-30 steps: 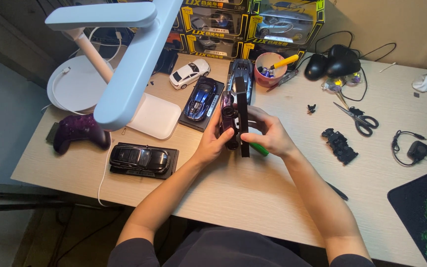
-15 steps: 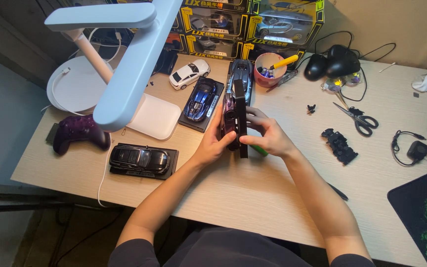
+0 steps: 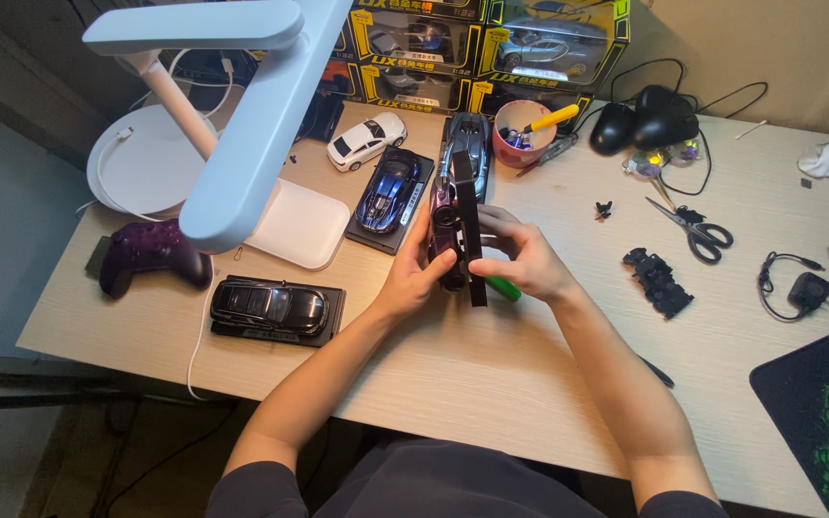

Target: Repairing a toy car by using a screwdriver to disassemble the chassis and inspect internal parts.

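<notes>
Grip check: I see left hand (image 3: pixel 413 278) and right hand (image 3: pixel 522 264) both clamped on purple model car (image 3: pixel 445 230) with black base (image 3: pixel 469 230), edge-up, bench (image 3: pixel 491 364) centre; forearms enter from 6 o'clock.

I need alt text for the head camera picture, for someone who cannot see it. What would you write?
Two bare hands, left hand and right hand, hold a dark model car on its black base tipped on edge over a pale wooden desk. A green-handled tool pokes out under the right hand; other model cars, scissors and a white lamp surround them.
</notes>
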